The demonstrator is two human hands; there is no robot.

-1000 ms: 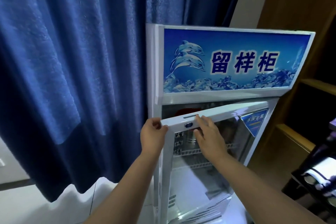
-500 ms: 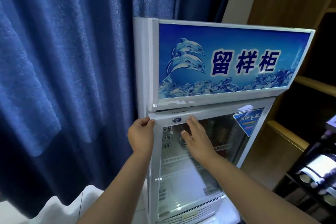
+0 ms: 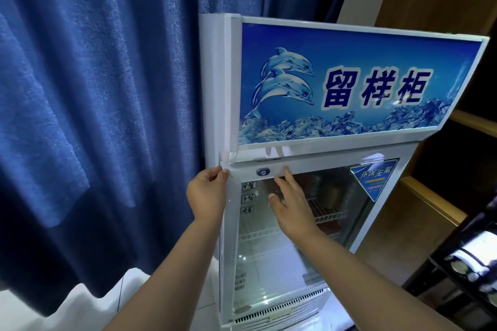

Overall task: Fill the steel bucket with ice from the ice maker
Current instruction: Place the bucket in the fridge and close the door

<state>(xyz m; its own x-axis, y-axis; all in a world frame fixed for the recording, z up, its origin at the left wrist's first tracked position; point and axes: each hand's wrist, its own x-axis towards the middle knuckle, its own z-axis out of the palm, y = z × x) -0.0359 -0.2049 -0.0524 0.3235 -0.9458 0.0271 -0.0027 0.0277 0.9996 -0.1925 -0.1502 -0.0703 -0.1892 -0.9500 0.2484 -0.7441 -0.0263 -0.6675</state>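
1. Steel sought first: look for the steel bucket and find none plainly in view. Treat the dim shapes on the wire shelves (image 3: 326, 213) behind the glass as unidentifiable.
2. Note the left hand (image 3: 207, 192) curled at the upper left corner of the glass door (image 3: 269, 263), pinching the frame edge with thumb and fingertips, left of the lock (image 3: 263, 171).
3. Note the right hand (image 3: 291, 205) released and flat, laid on the pane with straight fingers reaching up to the door's top rail.
4. Judge the door shut, or very nearly so, against the white cabinet (image 3: 212, 88), below the dolphin header panel (image 3: 363, 80) and close beside a blue curtain (image 3: 94, 88) on the left.
5. Expect a stiff, hard bucket, fairly light while empty and markedly heavier once loaded with ice. Expect cold, wet, slippery walls as well.
6. Take hold by the rim, or by a handle if present, not by the smooth side. Support the base with the other hand once full.
7. Handle the door by its frame rather than the pane: rigid but breakable, and easy to slip on.
8. Keep the bucket upright and close under the ice source, to avoid scattering loose, skittering cubes.
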